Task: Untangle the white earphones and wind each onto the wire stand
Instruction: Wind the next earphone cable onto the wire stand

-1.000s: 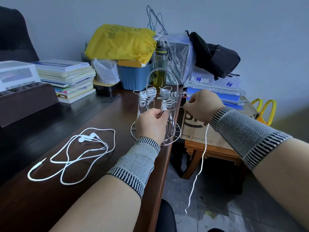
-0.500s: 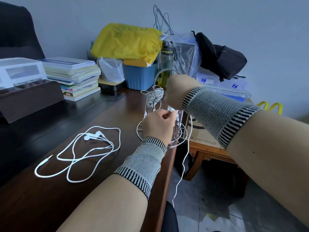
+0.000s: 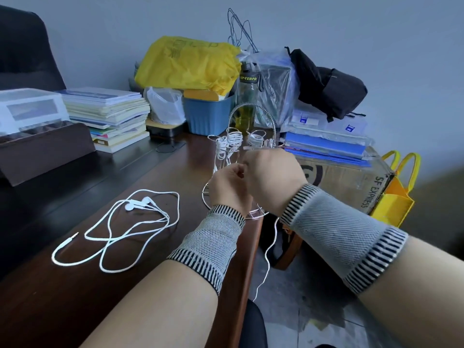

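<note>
The dark worktop [image 3: 75, 285] ends just right of the fingers, so the wire stand [image 3: 247, 136] stands beside that edge, directly behind both hands. The left hand [image 3: 227, 187] curls on a stand wire; the right hand [image 3: 272, 177] pinches the white cord [image 3: 270, 249], which hangs down past the edge. A loose earphone [image 3: 136, 204] lies well left, nearer the left hand.

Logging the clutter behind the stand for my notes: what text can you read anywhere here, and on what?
"UP-TEMPO": band on the water bottle.
"SF EXPRESS": side of the cardboard box.
Faint print on the yellow bag: unreadable.
Blue marks on the clear plastic cases: too small to read.
Spines in the book stack: too blurred.
</note>
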`<state>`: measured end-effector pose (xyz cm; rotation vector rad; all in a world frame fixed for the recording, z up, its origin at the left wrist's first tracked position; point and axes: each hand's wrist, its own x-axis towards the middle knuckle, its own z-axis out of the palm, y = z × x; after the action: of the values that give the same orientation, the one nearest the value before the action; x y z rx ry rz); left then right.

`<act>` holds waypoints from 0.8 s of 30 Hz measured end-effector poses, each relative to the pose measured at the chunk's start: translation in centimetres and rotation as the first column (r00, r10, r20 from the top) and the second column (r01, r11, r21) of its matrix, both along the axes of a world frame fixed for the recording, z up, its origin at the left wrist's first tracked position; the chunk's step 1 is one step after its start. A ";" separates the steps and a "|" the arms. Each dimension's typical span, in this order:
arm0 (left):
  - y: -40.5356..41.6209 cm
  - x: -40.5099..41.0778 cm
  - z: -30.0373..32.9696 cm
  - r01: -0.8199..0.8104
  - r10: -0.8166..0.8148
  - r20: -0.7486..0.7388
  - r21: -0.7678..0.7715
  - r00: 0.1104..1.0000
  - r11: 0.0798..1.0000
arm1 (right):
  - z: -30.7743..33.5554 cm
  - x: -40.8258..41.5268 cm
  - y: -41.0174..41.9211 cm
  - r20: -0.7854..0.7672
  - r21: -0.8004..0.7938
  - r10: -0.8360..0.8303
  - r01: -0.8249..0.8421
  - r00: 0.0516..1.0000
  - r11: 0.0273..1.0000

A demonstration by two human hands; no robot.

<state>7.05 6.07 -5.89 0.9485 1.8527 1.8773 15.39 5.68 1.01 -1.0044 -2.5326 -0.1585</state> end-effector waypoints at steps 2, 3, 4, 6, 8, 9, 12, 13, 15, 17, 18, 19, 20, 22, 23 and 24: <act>0.3 -0.2 -0.2 -0.014 0.014 -0.043 0.003 0.999 1.000 | -1.0 1.2 1.2 -0.260 -0.130 -0.023 -0.011 0.965 0.991; 0.3 -0.3 -0.2 -0.021 0.020 -0.074 -0.006 0.997 1.000 | -1.5 1.7 1.8 -0.347 -0.183 -0.030 -0.036 0.937 0.982; 0.5 -0.5 -0.4 -0.014 0.013 -0.086 -0.017 0.996 1.000 | -1.9 2.2 2.2 -0.391 -0.216 -0.041 -0.048 0.920 0.975; 0.4 -0.5 -0.4 -0.029 0.027 -0.123 -0.009 0.992 1.000 | -2.8 3.0 3.3 -0.426 -0.303 -0.076 -0.062 0.902 0.951; 0.1 -0.7 -0.3 -0.037 0.038 -0.125 0.008 0.991 0.999 | -3.3 3.3 4.4 -0.416 -0.351 -0.092 -0.067 0.905 0.934; -0.1 -0.6 -0.2 -0.028 0.028 -0.121 0.004 0.992 1.000 | -3.5 3.4 4.8 -0.405 -0.357 -0.096 -0.060 0.909 0.932; -0.2 -0.7 -0.2 -0.014 0.010 -0.144 -0.022 0.990 1.000 | -3.4 3.6 5.1 -0.404 -0.339 -0.096 -0.051 0.910 0.940; -0.3 -0.7 -0.1 -0.012 0.008 -0.147 -0.026 0.989 1.000 | -3.4 3.5 5.2 -0.427 -0.336 -0.091 -0.065 0.900 0.940; -0.5 -0.8 -0.1 -0.015 0.011 -0.143 -0.026 0.990 1.000 | -3.5 3.6 5.2 -0.488 -0.370 -0.063 -0.141 0.870 0.918; -0.7 -0.7 0.1 -0.006 0.002 -0.130 -0.027 0.992 1.000 | -3.7 3.7 5.2 -0.536 -0.419 -0.030 -0.234 0.844 0.877; -0.9 -0.7 0.2 -0.007 0.003 -0.135 -0.026 0.991 1.000 | -3.8 3.8 5.3 -0.548 -0.435 -0.020 -0.264 0.836 0.861; -1.0 -0.6 0.2 -0.012 0.008 -0.138 -0.026 0.990 1.000 | -4.0 4.0 5.5 -0.556 -0.448 -0.007 -0.292 0.831 0.845; -1.1 -0.6 0.3 -0.016 0.013 -0.139 -0.027 0.990 1.000 | -4.0 4.1 5.5 -0.560 -0.466 -0.003 -0.312 0.829 0.828; -1.1 -0.7 0.5 -0.021 0.017 -0.142 -0.031 0.990 0.999 | -4.2 4.3 5.8 -0.591 -0.504 -0.024 -0.346 0.806 0.791; -1.1 -0.8 0.5 -0.022 0.017 -0.143 -0.032 0.990 0.999 | -4.3 4.3 6.0 -0.604 -0.514 -0.032 -0.358 0.796 0.779; -1.2 -0.8 0.6 -0.020 0.015 -0.137 -0.036 0.990 0.999 | -4.3 4.3 6.0 -0.611 -0.519 -0.034 -0.367 0.791 0.772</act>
<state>6.28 4.87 -5.30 1.0767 1.9725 1.8225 19.68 11.66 -3.31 -0.8261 -2.0612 0.9707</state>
